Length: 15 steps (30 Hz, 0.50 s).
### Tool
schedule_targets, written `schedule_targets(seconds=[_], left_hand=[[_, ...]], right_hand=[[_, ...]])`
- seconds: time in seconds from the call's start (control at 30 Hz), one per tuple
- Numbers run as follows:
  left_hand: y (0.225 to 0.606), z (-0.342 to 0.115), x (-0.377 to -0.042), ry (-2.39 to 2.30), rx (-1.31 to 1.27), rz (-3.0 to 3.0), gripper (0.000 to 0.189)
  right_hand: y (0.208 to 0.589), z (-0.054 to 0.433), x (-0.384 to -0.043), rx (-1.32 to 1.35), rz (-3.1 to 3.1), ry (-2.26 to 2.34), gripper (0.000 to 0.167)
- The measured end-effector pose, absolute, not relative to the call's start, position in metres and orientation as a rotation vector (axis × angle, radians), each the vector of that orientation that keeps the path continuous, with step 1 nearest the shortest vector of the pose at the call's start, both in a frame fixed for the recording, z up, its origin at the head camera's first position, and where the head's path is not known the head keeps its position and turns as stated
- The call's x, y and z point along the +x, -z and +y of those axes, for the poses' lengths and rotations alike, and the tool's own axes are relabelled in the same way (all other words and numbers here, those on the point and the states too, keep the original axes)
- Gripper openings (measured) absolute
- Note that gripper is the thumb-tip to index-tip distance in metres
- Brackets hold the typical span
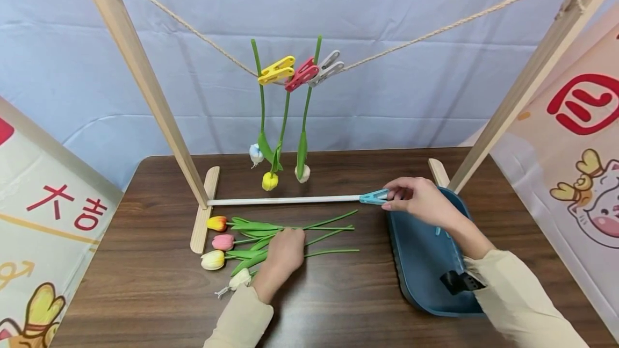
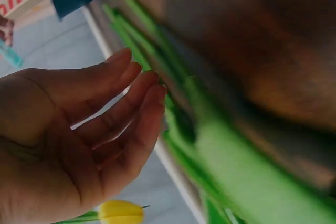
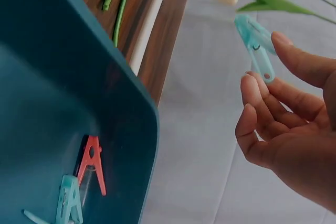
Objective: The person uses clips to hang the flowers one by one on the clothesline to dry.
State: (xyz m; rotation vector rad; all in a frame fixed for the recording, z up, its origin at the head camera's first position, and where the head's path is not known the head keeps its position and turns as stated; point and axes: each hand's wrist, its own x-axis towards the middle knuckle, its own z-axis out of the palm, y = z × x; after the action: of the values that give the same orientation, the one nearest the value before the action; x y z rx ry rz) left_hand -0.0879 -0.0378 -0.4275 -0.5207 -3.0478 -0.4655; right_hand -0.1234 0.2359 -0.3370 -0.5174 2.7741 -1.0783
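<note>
With thumb and fingers, my right hand (image 1: pixel 422 200) pinches a light blue clothespin (image 1: pixel 372 197) above the far left edge of a dark blue basin (image 1: pixel 411 267). My left hand (image 1: pixel 286 248) is over the green stems of several artificial tulips laid on the table. In the left wrist view its loosely bent fingertips come close to a green stem (image 2: pixel 139 22); no flower shows between them. A white tulip (image 1: pixel 240 279), a cream tulip (image 1: pixel 213 260), a pink tulip (image 1: pixel 223 242) and an orange-yellow tulip (image 1: pixel 217 223) have their heads to the left.
Three tulips hang upside down from a rope (image 1: pixel 416 40), clipped by a yellow clothespin (image 1: pixel 276 70), a red clothespin (image 1: pixel 302 74) and a grey clothespin (image 1: pixel 326 69). Wooden posts hold the rope, with a white rod (image 1: pixel 285 201) low between them. A red clothespin (image 3: pixel 92 163) lies in the basin.
</note>
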Motion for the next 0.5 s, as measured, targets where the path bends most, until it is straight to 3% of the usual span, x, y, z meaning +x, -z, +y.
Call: schedule_targets(seconds=[0.2,0.5], left_hand=[[0.44,-0.038,-0.083,0.368,-0.448,-3.103,0.016],[0.444,-0.037,-0.082,0.361,-0.418,-3.115,0.017]], right_hand=[[0.339,0.243,-0.125,-0.448,2.76,1.115,0.028],[0.341,0.249,-0.124,-0.445,2.764,1.088,0.032]])
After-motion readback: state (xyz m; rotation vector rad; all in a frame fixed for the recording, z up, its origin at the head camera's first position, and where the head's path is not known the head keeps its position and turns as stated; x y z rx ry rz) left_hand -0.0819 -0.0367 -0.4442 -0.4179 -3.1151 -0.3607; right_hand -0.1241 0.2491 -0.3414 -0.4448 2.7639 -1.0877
